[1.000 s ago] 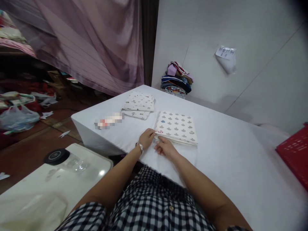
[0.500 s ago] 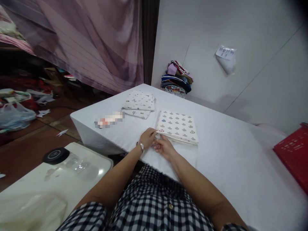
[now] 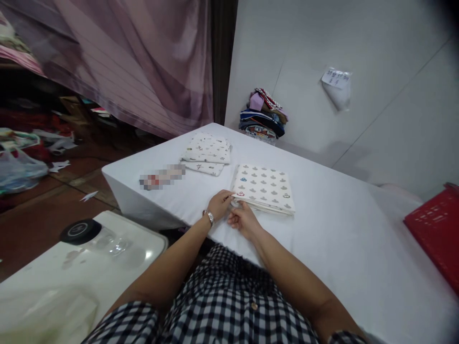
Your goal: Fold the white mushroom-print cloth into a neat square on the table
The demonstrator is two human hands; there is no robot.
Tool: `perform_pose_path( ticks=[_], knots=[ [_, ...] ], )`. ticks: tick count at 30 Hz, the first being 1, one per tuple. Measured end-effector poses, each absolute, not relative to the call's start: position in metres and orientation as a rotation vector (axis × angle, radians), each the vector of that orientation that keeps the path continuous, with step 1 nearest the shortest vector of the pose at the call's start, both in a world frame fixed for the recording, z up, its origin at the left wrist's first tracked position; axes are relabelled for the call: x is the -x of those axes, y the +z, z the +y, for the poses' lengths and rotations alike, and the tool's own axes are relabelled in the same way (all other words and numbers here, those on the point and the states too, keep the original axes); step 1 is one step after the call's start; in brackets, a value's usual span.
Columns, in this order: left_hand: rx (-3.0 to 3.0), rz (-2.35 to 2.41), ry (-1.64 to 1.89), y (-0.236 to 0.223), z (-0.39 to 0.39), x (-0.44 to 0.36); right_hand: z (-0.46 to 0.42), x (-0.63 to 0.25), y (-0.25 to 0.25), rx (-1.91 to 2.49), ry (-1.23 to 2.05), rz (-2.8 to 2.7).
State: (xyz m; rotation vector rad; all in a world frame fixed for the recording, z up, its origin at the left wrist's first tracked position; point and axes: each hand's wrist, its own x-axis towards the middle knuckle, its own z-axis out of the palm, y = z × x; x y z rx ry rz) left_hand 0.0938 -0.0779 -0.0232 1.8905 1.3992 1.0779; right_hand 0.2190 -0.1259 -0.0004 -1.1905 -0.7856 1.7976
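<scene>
A folded white cloth (image 3: 264,187) printed with rows of grey shapes lies flat on the white-covered table (image 3: 333,239) in front of me. My left hand (image 3: 220,204) is closed at its near left corner, with thumb and fingers pinching the edge. Just below that corner, my right hand (image 3: 244,219) is closed too, thumb and forefinger on the folded layers at the same edge and the other fingers curled. Farther back on the left lies a second folded white cloth (image 3: 207,152) with a small scattered print; neither hand touches it.
A blurred-out item (image 3: 162,177) lies near the table's left edge. Folded clothes (image 3: 261,117) are stacked by the wall, and a red plastic basket (image 3: 435,224) stands at the right. On a white stool or side table (image 3: 107,272) lies a clear bottle with a black lid (image 3: 81,231).
The right hand's fingers have curled in more at the cloth's corner. The left hand and both cloths stay nearly where they were; the view has shifted slightly.
</scene>
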Motion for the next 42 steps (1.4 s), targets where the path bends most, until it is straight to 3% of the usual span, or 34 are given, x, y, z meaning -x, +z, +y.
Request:
perform_pose_path(
  ticks=[42],
  knots=[
    [-1.945, 1.38, 1.123, -0.023, -0.086, -0.088, -0.127, -0.214, -0.007, 1.048, 1.805, -0.757]
  ],
)
